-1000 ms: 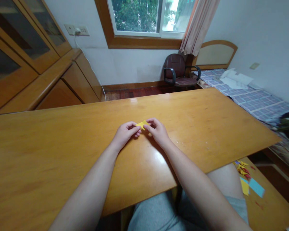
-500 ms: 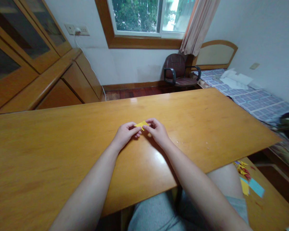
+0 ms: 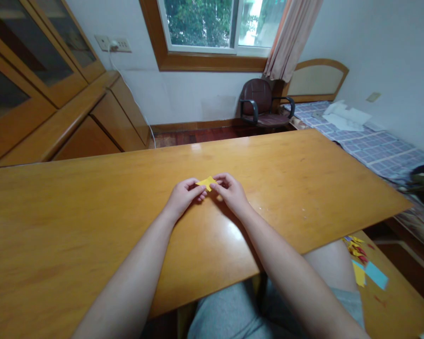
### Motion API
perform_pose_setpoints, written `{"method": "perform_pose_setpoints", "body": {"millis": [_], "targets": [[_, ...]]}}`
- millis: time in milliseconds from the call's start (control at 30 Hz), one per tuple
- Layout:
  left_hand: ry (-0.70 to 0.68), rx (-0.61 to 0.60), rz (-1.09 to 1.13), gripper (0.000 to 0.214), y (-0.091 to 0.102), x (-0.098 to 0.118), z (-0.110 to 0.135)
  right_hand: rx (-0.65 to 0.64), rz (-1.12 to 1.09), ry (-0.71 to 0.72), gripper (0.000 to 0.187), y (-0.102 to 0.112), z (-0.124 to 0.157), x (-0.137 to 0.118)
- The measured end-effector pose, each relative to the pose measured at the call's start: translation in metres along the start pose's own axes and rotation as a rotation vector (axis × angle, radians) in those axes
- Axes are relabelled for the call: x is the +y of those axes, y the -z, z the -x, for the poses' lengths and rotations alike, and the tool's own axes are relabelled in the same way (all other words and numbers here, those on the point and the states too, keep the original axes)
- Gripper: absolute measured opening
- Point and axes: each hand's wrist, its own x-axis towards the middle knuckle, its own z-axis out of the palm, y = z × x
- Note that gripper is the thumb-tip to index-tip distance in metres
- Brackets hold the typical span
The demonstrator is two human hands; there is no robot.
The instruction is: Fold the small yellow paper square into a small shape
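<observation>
A small folded piece of yellow paper is held just above the wooden table, near its middle. My left hand pinches the paper's left side with thumb and fingers closed. My right hand pinches its right side in the same way. Both wrists rest on the tabletop and the two hands nearly touch each other.
A lower wooden surface at the bottom right carries scraps of yellow, red and blue paper. A dark office chair stands under the window. A bed runs along the right wall; wooden cabinets line the left.
The paper has shifted very slightly between the fingertips. Both hands stay in the same place on the table.
</observation>
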Motion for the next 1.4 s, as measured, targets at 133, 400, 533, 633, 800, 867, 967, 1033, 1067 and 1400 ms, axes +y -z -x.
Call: {"method": "perform_pose_setpoints", "body": {"millis": [133, 400, 533, 633, 800, 867, 967, 1033, 1067, 1400], "targets": [[-0.035, -0.001, -0.026, 0.033, 0.0, 0.0, -0.001, -0.014, 0.015, -0.002, 0.025, 0.0, 0.001, -0.002], [-0.108, 0.061, -0.126, 0.029, -0.001, -0.007, -0.004, -0.04, 0.161, 0.053, 0.02, -0.001, 0.001, -0.004], [-0.197, 0.11, -0.182, 0.028, -0.001, -0.009, -0.005, -0.043, 0.223, 0.112, 0.019, 0.0, 0.0, -0.004], [-0.215, 0.151, -0.178, 0.027, -0.001, -0.01, -0.006, -0.026, 0.232, 0.116, 0.017, 0.0, 0.0, -0.006], [-0.173, 0.173, -0.134, 0.026, -0.002, -0.012, -0.007, -0.002, 0.234, 0.07, 0.018, -0.001, 0.001, -0.008], [-0.137, 0.165, -0.107, 0.027, -0.003, -0.012, -0.007, 0.003, 0.248, 0.06, 0.019, -0.001, 0.0, -0.008], [-0.093, 0.158, -0.063, 0.03, -0.004, -0.012, -0.008, 0.01, 0.262, 0.06, 0.02, 0.0, -0.001, -0.004], [-0.071, 0.161, -0.035, 0.031, -0.004, -0.012, -0.009, 0.018, 0.267, 0.059, 0.02, 0.0, -0.001, -0.002], [-0.062, 0.162, -0.022, 0.032, -0.004, -0.012, -0.009, 0.022, 0.269, 0.054, 0.02, 0.0, -0.001, -0.001], [-0.026, 0.19, 0.004, 0.037, -0.004, -0.007, -0.009, 0.045, 0.265, -0.033, 0.025, 0.0, -0.001, -0.002]]}}
